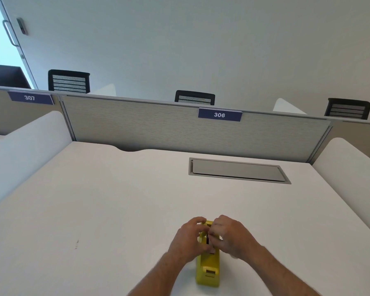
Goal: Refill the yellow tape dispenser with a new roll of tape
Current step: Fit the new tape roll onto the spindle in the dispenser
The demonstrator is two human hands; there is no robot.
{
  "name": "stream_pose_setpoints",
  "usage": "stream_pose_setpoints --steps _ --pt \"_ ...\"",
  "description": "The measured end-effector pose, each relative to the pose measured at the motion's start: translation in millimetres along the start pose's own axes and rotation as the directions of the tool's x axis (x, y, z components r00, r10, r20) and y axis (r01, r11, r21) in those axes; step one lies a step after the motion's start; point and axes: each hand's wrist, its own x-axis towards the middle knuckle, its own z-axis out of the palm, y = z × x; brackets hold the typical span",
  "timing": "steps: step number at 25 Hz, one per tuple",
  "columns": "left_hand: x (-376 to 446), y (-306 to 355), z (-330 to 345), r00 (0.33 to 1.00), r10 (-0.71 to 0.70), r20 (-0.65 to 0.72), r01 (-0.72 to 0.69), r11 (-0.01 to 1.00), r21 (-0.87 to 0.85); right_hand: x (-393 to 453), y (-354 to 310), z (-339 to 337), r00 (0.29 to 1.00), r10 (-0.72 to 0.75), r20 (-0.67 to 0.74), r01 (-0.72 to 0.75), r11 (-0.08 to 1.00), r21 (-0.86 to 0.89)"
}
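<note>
The yellow tape dispenser (pixel 208 269) stands on the white desk (pixel 107 206) near its front edge, with its cutter end toward me. My left hand (pixel 189 239) grips the dispenser's left side and far end. My right hand (pixel 230 237) is closed over the top of the roll cavity, its fingertips pinched at the slot. Both hands hide the cavity, so I cannot tell whether a roll of tape sits inside. No loose roll shows on the desk.
A grey cable hatch (pixel 238 170) is set into the desk at the back right. A fabric partition (pixel 150 127) with label 306 closes the back, and white side dividers (pixel 26 146) flank the desk. Black chairs stand behind.
</note>
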Motion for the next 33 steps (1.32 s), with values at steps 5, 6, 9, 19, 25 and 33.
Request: stream_pose_setpoints --steps 5,6,9,19,25,33 --pt "0.8 0.0 0.0 1.0 -0.002 -0.003 0.002 1.0 -0.002 -1.6 -0.5 -5.0 1.0 0.015 0.024 -0.017 0.998 0.061" --pt "0.7 -0.1 -0.1 1.0 -0.003 -0.001 0.003 1.0 -0.004 -1.7 -0.4 -4.4 0.999 0.029 0.033 -0.032 0.996 0.08" --pt "0.7 0.2 -0.3 1.0 -0.004 0.0 0.004 1.0 -0.005 -0.4 2.1 -2.4 0.996 0.074 0.057 -0.083 0.98 0.18" --pt "0.5 -0.4 0.1 1.0 -0.019 -0.003 0.019 1.0 -0.017 3.7 8.5 0.1 0.997 0.051 0.062 -0.063 0.975 0.212" --pt "0.5 0.0 0.6 1.0 -0.021 -0.001 0.021 1.0 -0.007 4.7 7.2 -0.6 0.998 0.02 0.053 -0.028 0.986 0.166" --pt "0.9 0.1 0.3 1.0 -0.029 -0.001 0.029 0.999 -0.023 0.6 5.9 -6.0 0.987 0.119 0.104 -0.145 0.942 0.303"
